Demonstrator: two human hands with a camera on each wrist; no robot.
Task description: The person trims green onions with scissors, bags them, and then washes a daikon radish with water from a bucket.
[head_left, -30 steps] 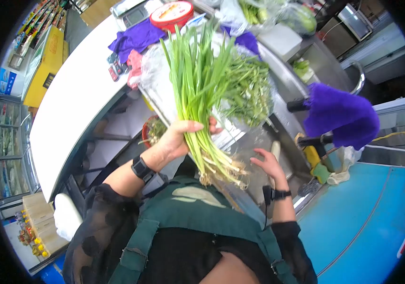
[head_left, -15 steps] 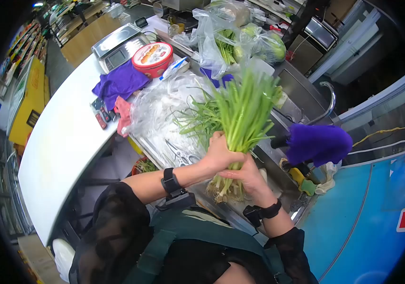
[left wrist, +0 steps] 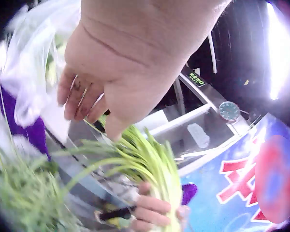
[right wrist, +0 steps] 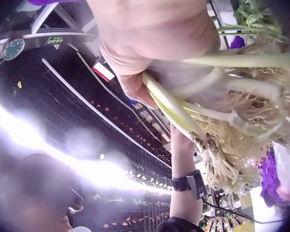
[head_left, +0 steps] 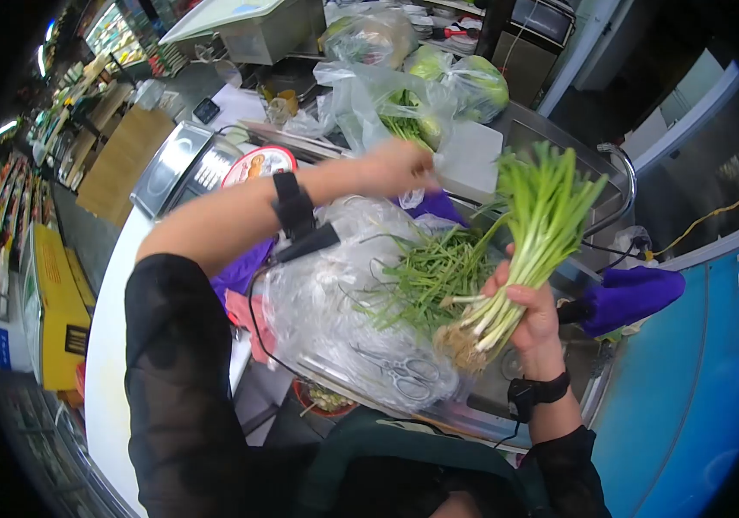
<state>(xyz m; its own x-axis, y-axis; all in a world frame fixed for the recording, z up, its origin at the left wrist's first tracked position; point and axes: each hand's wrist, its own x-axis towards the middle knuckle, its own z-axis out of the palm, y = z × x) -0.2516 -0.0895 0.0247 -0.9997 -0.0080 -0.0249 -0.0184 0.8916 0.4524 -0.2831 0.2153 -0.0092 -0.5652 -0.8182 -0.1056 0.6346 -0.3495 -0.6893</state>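
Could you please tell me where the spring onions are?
In the head view, the spring onions are right of centre, gripped in the right hand, beside the loose greens.

Left hand [head_left: 398, 167] off green onions [head_left: 545, 231], right hand [head_left: 539, 321] alone gripping

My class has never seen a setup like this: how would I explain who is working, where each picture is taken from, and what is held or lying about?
No robot here: a person works bare-handed. The head picture comes from a camera worn on the head, looking forward and down; the other two come from wrist cameras. The right hand grips a bunch of green onions; the right wrist picture shows their roots close up. The left hand is stretched out, apparently holding nothing. In front of the person lie clear plastic, loose green leaves and scissors.
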